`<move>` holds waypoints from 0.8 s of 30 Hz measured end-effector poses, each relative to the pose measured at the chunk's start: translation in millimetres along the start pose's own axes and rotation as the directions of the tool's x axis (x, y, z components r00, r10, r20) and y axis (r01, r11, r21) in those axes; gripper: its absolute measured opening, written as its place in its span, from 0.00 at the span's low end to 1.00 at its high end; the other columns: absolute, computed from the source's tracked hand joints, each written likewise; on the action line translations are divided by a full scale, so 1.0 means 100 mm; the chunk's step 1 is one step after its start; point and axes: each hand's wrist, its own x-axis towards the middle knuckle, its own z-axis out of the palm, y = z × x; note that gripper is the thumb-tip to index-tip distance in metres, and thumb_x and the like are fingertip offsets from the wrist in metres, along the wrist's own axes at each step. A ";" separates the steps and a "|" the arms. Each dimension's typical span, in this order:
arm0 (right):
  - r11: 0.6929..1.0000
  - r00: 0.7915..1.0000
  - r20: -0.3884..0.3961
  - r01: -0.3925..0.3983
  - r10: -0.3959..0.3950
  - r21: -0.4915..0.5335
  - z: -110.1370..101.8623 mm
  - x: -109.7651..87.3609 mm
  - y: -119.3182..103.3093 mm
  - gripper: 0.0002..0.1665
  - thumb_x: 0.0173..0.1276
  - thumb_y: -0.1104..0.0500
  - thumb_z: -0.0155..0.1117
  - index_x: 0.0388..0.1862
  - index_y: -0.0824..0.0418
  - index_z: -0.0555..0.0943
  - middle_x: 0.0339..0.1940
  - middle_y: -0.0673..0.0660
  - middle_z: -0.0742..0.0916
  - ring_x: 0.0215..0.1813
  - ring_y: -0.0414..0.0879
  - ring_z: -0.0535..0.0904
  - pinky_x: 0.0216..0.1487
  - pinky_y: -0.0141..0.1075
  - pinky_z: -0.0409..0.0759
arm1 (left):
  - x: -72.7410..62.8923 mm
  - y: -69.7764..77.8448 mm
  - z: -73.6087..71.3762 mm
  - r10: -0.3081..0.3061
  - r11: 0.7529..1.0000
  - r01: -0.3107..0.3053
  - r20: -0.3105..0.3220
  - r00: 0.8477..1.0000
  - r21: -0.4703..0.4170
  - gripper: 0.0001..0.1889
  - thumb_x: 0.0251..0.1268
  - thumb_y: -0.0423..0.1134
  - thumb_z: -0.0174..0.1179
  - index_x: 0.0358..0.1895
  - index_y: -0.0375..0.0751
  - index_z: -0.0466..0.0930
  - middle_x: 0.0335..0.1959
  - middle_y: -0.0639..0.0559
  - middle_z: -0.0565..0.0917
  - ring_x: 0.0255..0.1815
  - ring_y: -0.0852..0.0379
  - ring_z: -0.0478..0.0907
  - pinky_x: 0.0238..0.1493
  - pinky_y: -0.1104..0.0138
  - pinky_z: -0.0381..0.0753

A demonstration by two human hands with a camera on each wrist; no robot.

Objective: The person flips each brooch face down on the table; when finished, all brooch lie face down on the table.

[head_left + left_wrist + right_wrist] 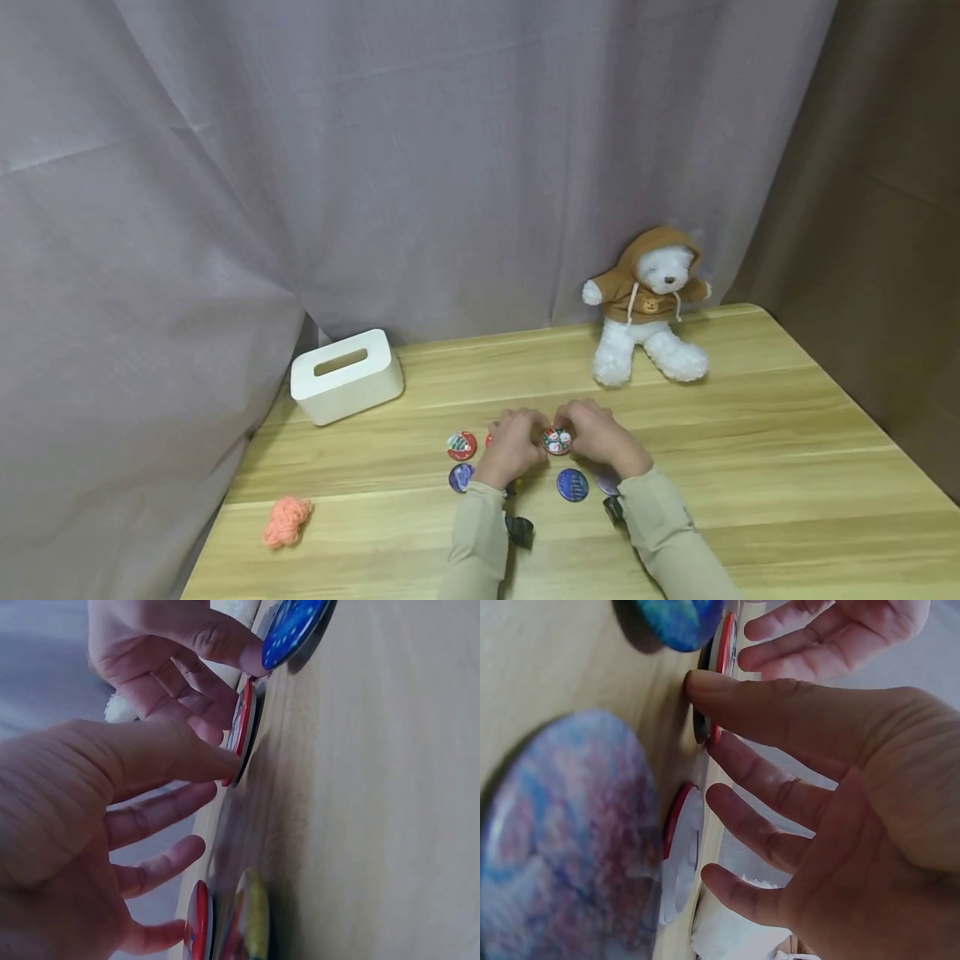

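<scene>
One Christmas button badge [557, 442], apparently pinched by the left hand [514, 446] at nine o'clock and right hand [602, 435] at three, is probably being positioned, calling for level release.

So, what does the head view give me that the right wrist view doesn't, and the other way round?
Only the head view shows the white tissue box, the pink yarn and the red tree-patterned badge.

Only the right wrist view shows the red-and-white badge near the fingers of the right hand.

Both show that hand, the left hand, the held badge between them, the blue badge, the marbled purple badge and the plush bear, just partly in the wrist view.
</scene>
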 end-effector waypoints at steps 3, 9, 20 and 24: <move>1.000 1.000 0.011 -0.002 0.002 -0.009 0.01 0.00 -0.01 0.21 0.35 0.78 0.72 0.30 0.59 0.84 0.31 0.51 0.85 0.38 0.49 0.78 0.38 0.53 0.74 | 0.00 0.00 0.01 -0.005 0.999 0.005 0.000 1.000 0.043 0.17 0.40 0.29 0.77 0.39 0.44 0.89 0.39 0.54 0.86 0.42 0.53 0.73 0.45 0.55 0.62; 0.999 0.999 0.012 0.037 -0.037 -0.009 -0.01 -0.01 0.01 0.19 0.37 0.75 0.75 0.29 0.58 0.86 0.30 0.50 0.85 0.36 0.47 0.78 0.38 0.51 0.73 | -0.01 0.03 0.01 -0.007 0.996 0.008 -0.010 1.000 0.086 0.13 0.41 0.30 0.77 0.34 0.46 0.90 0.38 0.55 0.87 0.46 0.49 0.75 0.48 0.49 0.65; 0.996 0.997 0.033 0.071 -0.073 0.063 -0.12 -0.06 0.05 0.13 0.50 0.76 0.66 0.29 0.61 0.86 0.30 0.50 0.87 0.36 0.46 0.81 0.45 0.48 0.80 | -0.01 -0.01 -0.01 0.006 0.999 -0.005 -0.042 0.999 0.035 0.08 0.53 0.30 0.72 0.34 0.47 0.89 0.38 0.56 0.89 0.46 0.48 0.77 0.48 0.49 0.62; 0.995 0.997 0.023 0.073 -0.075 0.075 -0.14 -0.06 0.05 0.13 0.53 0.76 0.64 0.31 0.62 0.87 0.30 0.52 0.88 0.37 0.49 0.82 0.46 0.50 0.80 | -0.02 0.00 -0.04 0.011 1.000 -0.010 -0.054 0.999 0.015 0.07 0.56 0.32 0.72 0.36 0.48 0.90 0.39 0.56 0.89 0.45 0.51 0.77 0.48 0.52 0.61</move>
